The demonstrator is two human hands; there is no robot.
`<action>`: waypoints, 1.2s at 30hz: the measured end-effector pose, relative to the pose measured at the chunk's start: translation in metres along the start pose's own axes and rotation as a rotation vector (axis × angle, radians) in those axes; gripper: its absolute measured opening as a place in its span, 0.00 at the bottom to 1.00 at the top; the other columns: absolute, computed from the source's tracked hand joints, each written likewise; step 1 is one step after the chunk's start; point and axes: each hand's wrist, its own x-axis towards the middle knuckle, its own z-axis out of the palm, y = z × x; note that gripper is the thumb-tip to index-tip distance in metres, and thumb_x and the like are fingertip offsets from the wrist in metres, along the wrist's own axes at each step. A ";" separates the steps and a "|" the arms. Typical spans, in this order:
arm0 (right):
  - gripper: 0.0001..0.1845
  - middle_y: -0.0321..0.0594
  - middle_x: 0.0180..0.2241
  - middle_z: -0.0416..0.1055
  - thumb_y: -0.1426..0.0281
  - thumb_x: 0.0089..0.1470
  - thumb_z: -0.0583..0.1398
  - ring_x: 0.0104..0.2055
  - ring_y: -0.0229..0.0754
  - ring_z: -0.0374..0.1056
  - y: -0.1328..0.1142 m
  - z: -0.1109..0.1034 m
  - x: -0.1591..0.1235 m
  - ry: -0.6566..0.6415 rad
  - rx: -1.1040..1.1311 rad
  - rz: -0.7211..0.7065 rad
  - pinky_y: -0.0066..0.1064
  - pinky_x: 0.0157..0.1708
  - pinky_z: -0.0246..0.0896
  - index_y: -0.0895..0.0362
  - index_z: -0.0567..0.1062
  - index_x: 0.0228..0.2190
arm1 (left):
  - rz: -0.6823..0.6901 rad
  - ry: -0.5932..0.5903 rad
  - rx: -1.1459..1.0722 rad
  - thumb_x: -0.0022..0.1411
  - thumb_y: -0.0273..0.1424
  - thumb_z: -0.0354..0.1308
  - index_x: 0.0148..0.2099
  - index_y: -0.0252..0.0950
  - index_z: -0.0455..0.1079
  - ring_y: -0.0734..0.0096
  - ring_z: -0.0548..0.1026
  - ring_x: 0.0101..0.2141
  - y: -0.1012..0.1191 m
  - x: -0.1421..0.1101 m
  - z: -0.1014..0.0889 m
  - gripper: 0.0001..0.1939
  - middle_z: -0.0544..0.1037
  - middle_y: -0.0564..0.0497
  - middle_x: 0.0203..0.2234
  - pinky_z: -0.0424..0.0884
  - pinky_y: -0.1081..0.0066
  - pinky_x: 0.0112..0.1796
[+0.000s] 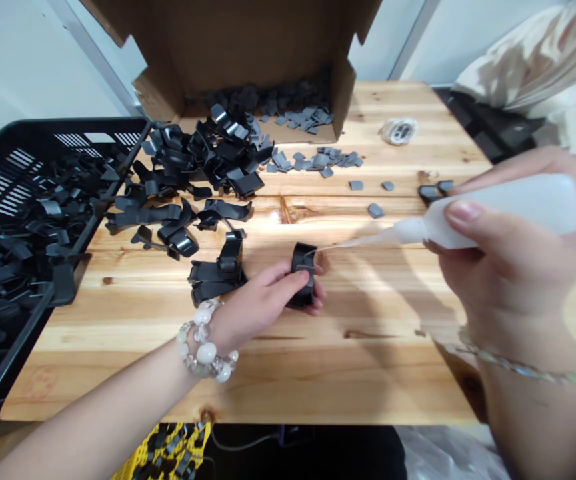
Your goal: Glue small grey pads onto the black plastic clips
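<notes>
My left hand (273, 293) grips a curved black plastic part (304, 259) just above the wooden table, thumb on its near face and fingers wrapped behind. In my right hand (508, 267) is a white squeeze bottle (513, 208), tilted so its long thin nozzle (363, 240) points left. The fine tip ends at the upper part of the black piece; whether it touches, I cannot tell. Beside my left wrist lie several more black curved parts (218, 273). Small grey pads (375, 211) are scattered beyond the nozzle.
A heap of black parts (208, 153) and loose grey pads (318, 160) lie before an open cardboard box (345, 100). At the left stands a black crate (143, 130) full of parts. A tape roll (399, 131) sits at the back right. A yellow basket (201, 437) is below the table edge.
</notes>
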 end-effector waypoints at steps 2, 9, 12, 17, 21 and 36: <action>0.10 0.33 0.21 0.65 0.66 0.35 0.69 0.20 0.33 0.57 0.000 0.000 0.000 0.019 -0.001 -0.023 0.26 0.16 0.47 0.54 0.74 0.21 | -0.004 -0.006 -0.019 0.63 0.34 0.55 0.46 0.30 0.68 0.68 0.75 0.33 -0.001 0.000 -0.001 0.14 0.77 0.45 0.32 0.71 0.63 0.39; 0.10 0.33 0.22 0.67 0.68 0.34 0.70 0.23 0.35 0.57 0.000 0.004 -0.003 0.027 -0.046 -0.032 0.29 0.21 0.45 0.54 0.74 0.21 | -0.056 -0.008 -0.044 0.64 0.33 0.54 0.43 0.28 0.67 0.69 0.76 0.32 -0.001 0.001 -0.001 0.12 0.77 0.45 0.32 0.73 0.63 0.39; 0.10 0.33 0.21 0.66 0.65 0.37 0.69 0.23 0.36 0.56 0.000 0.005 -0.003 0.040 -0.103 -0.041 0.30 0.22 0.45 0.54 0.72 0.20 | -0.066 -0.007 -0.046 0.65 0.32 0.53 0.44 0.28 0.67 0.70 0.76 0.32 0.000 0.001 0.000 0.12 0.77 0.45 0.32 0.73 0.64 0.39; 0.11 0.33 0.22 0.67 0.66 0.38 0.69 0.24 0.36 0.59 0.000 0.003 -0.003 0.013 -0.109 -0.058 0.32 0.24 0.46 0.54 0.72 0.20 | -0.071 0.032 -0.047 0.65 0.31 0.52 0.44 0.28 0.67 0.70 0.76 0.31 0.002 0.000 0.003 0.11 0.76 0.46 0.30 0.73 0.65 0.38; 0.14 0.33 0.22 0.67 0.62 0.40 0.68 0.24 0.34 0.58 0.001 0.003 -0.004 -0.015 -0.131 -0.089 0.31 0.23 0.46 0.55 0.70 0.21 | -0.086 0.031 -0.037 0.65 0.31 0.52 0.43 0.28 0.67 0.70 0.76 0.31 0.003 0.000 0.003 0.11 0.77 0.46 0.30 0.73 0.65 0.38; 0.28 0.34 0.22 0.66 0.43 0.39 0.64 0.23 0.33 0.59 -0.003 0.006 -0.006 0.005 -0.233 -0.154 0.32 0.23 0.48 0.56 0.67 0.20 | -0.101 0.066 -0.015 0.65 0.31 0.51 0.43 0.28 0.67 0.71 0.76 0.30 0.004 0.000 0.005 0.10 0.77 0.46 0.30 0.73 0.67 0.38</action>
